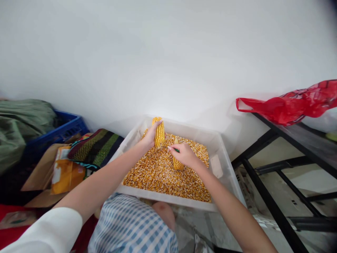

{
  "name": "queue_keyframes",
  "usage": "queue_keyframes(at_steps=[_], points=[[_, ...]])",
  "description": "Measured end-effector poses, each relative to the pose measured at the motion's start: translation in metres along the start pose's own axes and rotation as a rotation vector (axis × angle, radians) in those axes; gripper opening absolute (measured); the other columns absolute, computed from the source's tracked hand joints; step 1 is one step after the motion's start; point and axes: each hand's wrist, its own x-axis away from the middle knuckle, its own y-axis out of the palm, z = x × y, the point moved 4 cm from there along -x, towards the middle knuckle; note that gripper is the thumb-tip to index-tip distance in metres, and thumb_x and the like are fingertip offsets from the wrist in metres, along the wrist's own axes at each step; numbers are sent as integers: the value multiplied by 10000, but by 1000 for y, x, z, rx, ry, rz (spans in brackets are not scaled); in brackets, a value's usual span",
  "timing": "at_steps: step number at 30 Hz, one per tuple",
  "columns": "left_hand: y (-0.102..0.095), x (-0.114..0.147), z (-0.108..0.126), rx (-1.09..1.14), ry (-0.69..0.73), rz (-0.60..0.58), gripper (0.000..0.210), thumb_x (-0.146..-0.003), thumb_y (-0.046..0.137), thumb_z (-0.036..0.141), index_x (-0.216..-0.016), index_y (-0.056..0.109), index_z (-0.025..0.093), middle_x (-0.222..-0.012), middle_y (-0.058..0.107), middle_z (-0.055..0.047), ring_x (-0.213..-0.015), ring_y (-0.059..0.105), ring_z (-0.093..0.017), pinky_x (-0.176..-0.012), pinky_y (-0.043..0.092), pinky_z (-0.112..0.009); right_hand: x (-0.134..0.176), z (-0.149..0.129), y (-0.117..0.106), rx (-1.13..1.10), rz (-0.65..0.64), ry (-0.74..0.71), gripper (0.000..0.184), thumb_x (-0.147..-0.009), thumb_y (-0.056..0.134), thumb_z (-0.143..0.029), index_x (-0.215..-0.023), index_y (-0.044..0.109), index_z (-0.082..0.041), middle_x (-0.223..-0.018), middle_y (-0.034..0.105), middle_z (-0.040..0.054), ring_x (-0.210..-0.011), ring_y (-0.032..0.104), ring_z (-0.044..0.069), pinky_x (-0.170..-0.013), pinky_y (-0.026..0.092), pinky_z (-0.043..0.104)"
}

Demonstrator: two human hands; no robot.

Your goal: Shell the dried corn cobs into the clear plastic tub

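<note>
My left hand (152, 134) is closed around a yellow ear of corn (159, 134), held upright over the far part of a translucent plastic bin (181, 203). My right hand (186, 154) grips a small tool with a green handle (177, 150). Its thin shaft points left to the lower end of the ear; whether it touches is too small to tell. Loose corn kernels (155, 175) fill much of the bin. A second ear of corn (178, 164) lies on them beneath my right hand, which partly hides it.
A white wall rises behind the bin. On the left are a blue crate (70, 123), a striped mesh bag (97, 147) and an orange package (68, 172). A black metal frame (263, 196) with a red plastic bag (286, 105) stands on the right. My knees are before the bin.
</note>
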Motion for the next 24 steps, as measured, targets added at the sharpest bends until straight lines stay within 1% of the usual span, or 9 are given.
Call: queue_keyframes(at_steps=[3,9,12,15,18,21,24], points=[[2,0,-2,7,-18,-46,439,-642,549,540,-836,544,145,-508,560,-26,-440,551,-156,-377,418,-240,0,-1,2,-1,-8,30,359,-851,370,-345,-621,562,-148,-505,449,-27,-492,362,75,-509,227,201],[4,3,2,-9,15,-28,456,-633,559,531,-864,538,138,-514,558,-16,-420,542,-139,-383,423,-233,0,1,3,-40,-3,40,357,-851,371,-349,-619,553,-147,-517,459,-24,-505,379,78,-514,238,197],[4,3,5,-10,23,-41,458,-634,557,535,-868,540,142,-521,562,-16,-432,544,-135,-401,428,-232,1,0,2,-57,-1,27,356,-852,369,-351,-629,557,-147,-525,462,-24,-510,386,80,-515,244,197],[3,2,5,-18,82,-55,454,-629,572,526,-878,543,148,-542,565,-11,-446,540,-125,-432,436,-235,1,0,2,-51,-2,22,359,-857,368,-351,-637,565,-146,-526,468,-25,-505,390,79,-509,242,195],[0,-2,-1,-35,173,-60,443,-606,611,494,-881,551,152,-604,581,-14,-496,547,-120,-483,443,-236,-1,5,6,3,-24,35,368,-866,361,-353,-660,587,-147,-544,508,-16,-517,412,84,-524,256,197],[-5,-8,-17,-102,195,-43,420,-574,647,452,-857,557,155,-651,588,-13,-543,547,-125,-515,437,-237,-3,17,19,102,-95,83,356,-870,366,-344,-721,623,-148,-618,582,15,-569,465,102,-566,286,206],[-12,-11,-37,-218,187,-22,420,-541,674,413,-845,556,150,-685,592,-17,-584,547,-133,-546,433,-244,-2,34,42,196,-238,144,334,-869,371,-335,-817,647,-155,-742,638,55,-658,527,130,-619,320,220]])
